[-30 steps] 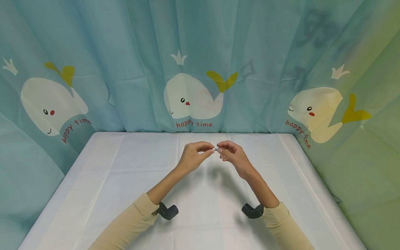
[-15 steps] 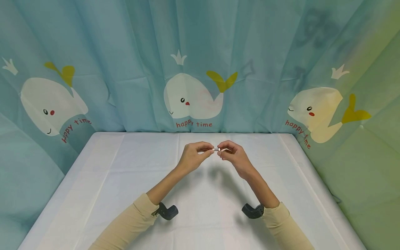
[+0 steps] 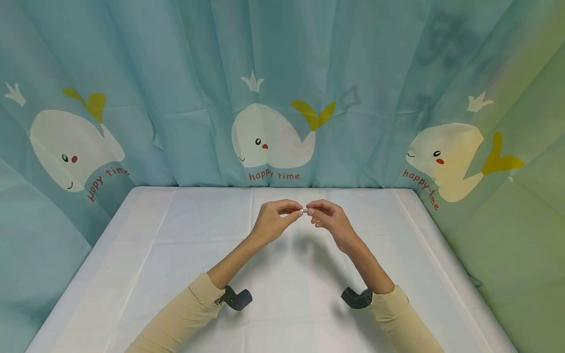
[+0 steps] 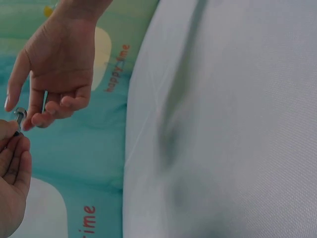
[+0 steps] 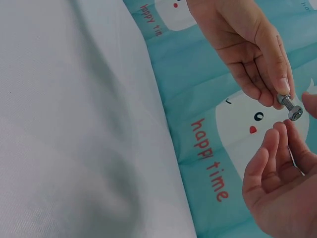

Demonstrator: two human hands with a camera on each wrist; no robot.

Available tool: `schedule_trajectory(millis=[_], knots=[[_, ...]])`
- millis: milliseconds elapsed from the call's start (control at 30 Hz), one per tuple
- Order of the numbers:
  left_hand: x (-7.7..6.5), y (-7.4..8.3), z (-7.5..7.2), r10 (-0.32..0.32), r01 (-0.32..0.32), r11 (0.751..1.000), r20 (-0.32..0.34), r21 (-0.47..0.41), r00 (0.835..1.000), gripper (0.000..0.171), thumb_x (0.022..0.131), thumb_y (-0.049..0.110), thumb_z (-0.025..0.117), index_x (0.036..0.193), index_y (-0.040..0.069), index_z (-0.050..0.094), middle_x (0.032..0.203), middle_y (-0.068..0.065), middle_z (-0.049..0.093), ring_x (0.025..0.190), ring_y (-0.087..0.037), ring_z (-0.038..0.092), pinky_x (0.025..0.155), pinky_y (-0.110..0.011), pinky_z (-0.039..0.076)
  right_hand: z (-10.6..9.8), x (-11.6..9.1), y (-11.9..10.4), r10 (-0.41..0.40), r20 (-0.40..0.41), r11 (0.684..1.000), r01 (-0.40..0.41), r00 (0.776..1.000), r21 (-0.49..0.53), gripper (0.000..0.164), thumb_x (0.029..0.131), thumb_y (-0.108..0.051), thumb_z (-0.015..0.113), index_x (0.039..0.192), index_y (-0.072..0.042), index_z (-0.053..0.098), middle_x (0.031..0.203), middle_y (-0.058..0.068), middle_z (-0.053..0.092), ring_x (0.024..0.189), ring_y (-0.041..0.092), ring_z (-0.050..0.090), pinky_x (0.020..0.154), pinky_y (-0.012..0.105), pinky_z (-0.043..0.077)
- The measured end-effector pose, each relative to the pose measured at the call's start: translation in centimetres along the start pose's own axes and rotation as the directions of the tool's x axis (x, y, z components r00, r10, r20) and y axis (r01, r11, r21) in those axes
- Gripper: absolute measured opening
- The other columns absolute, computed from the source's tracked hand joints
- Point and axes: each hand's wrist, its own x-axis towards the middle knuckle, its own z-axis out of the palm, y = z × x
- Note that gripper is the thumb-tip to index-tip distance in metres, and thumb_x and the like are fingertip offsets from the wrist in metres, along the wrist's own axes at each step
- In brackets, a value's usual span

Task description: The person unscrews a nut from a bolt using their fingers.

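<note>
In the head view, my left hand (image 3: 272, 223) and right hand (image 3: 337, 226) meet above the far part of the table. A small silver bolt (image 5: 288, 103) is pinched at one end between my left thumb and fingers. On its other end sits a hex nut (image 5: 295, 114), showing clearly in the right wrist view. The right thumb and fingers are spread around the nut end, with the thumb apart from it in both wrist views. Whether a right fingertip touches the nut, I cannot tell. My left fingers hide the gripped end of the bolt.
A white cloth covers the table (image 3: 176, 274). Behind it hangs a blue-green curtain (image 3: 198, 147) printed with whales, which continues along both sides. Dark curved mounts (image 3: 238, 299) stick out from both wrists near the beige sleeves (image 3: 185, 306).
Half a second ago the right thumb was lower and more of the bolt end showed; now the thumb is higher, covering that end in the head view. The left hand holds still.
</note>
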Motion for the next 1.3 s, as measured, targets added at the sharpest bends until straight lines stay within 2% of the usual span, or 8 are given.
schedule_trajectory(millis=[200, 533, 667, 833, 933, 1067, 1300], knots=[[-0.02, 0.11, 0.00, -0.009, 0.009, 1.000, 0.004, -0.002, 1.000, 0.011, 0.091, 0.010, 0.074, 0.101, 0.004, 0.077, 0.096, -0.003, 0.074, 0.091, -0.017, 0.071, 0.079, -0.037, 0.058, -0.04, -0.04, 0.07, -0.004, -0.006, 0.999, 0.004, 1.000, 0.041, 0.018, 0.095, -0.011, 0.066, 0.107, 0.003, 0.065, 0.088, 0.003, 0.063, 0.076, 0.017, 0.056, 0.072, 0.026, 0.053], [-0.02, 0.03, -0.08, -0.002, 0.003, 1.000, -0.004, 0.008, 1.000, 0.010, 0.090, 0.009, 0.075, 0.099, 0.005, 0.077, 0.096, -0.002, 0.074, 0.090, -0.016, 0.071, 0.079, -0.028, 0.057, -0.08, -0.06, 0.34, -0.084, 0.032, 0.995, 0.082, 0.996, 0.064, 0.019, 0.091, 0.002, 0.063, 0.111, 0.003, 0.062, 0.103, 0.005, 0.061, 0.082, 0.016, 0.059, 0.072, 0.026, 0.052], [-0.03, 0.05, -0.10, 0.002, -0.002, 1.000, -0.006, 0.011, 1.000, 0.011, 0.090, 0.009, 0.075, 0.100, 0.004, 0.077, 0.096, -0.002, 0.074, 0.090, -0.016, 0.071, 0.078, -0.027, 0.057, -0.03, -0.03, 0.35, -0.081, 0.038, 0.995, 0.078, 0.996, 0.063, 0.018, 0.091, 0.002, 0.063, 0.108, -0.003, 0.064, 0.106, 0.006, 0.060, 0.082, 0.016, 0.059, 0.073, 0.029, 0.051], [0.01, 0.11, -0.12, 0.006, -0.006, 1.000, -0.002, 0.002, 1.000, 0.013, 0.091, 0.009, 0.074, 0.101, 0.001, 0.076, 0.096, -0.004, 0.074, 0.091, -0.017, 0.072, 0.079, -0.027, 0.057, -0.06, -0.01, 0.27, -0.069, 0.033, 0.997, 0.068, 0.997, 0.038, 0.025, 0.091, -0.002, 0.065, 0.115, 0.000, 0.061, 0.106, 0.007, 0.059, 0.086, 0.021, 0.060, 0.073, 0.029, 0.052], [0.03, 0.14, -0.11, 0.005, -0.005, 1.000, 0.000, -0.004, 1.000, 0.012, 0.091, 0.008, 0.074, 0.101, 0.002, 0.076, 0.096, -0.003, 0.074, 0.090, -0.017, 0.072, 0.079, -0.029, 0.057, -0.07, -0.04, 0.16, -0.036, 0.011, 0.999, 0.036, 0.999, 0.028, 0.028, 0.093, -0.009, 0.066, 0.118, 0.001, 0.060, 0.101, 0.006, 0.061, 0.083, 0.019, 0.060, 0.073, 0.030, 0.053], [0.03, 0.13, -0.10, -0.007, 0.007, 1.000, 0.003, -0.012, 1.000, 0.012, 0.091, 0.009, 0.074, 0.101, 0.003, 0.076, 0.095, -0.003, 0.074, 0.090, -0.016, 0.072, 0.079, -0.034, 0.058, -0.10, -0.05, 0.05, 0.000, -0.010, 1.000, 0.000, 1.000, 0.028, 0.027, 0.096, -0.016, 0.065, 0.114, 0.004, 0.063, 0.093, 0.004, 0.063, 0.077, 0.016, 0.057, 0.073, 0.031, 0.053], [-0.04, 0.13, -0.13, -0.007, 0.007, 1.000, 0.006, -0.006, 1.000, 0.011, 0.091, 0.009, 0.074, 0.101, 0.003, 0.076, 0.096, -0.003, 0.074, 0.090, -0.016, 0.071, 0.079, -0.034, 0.058, -0.04, -0.11, 0.04, -0.019, -0.003, 0.999, 0.019, 1.000, 0.047, 0.017, 0.094, -0.009, 0.064, 0.108, 0.002, 0.066, 0.088, 0.004, 0.063, 0.076, 0.017, 0.057, 0.073, 0.029, 0.054]])
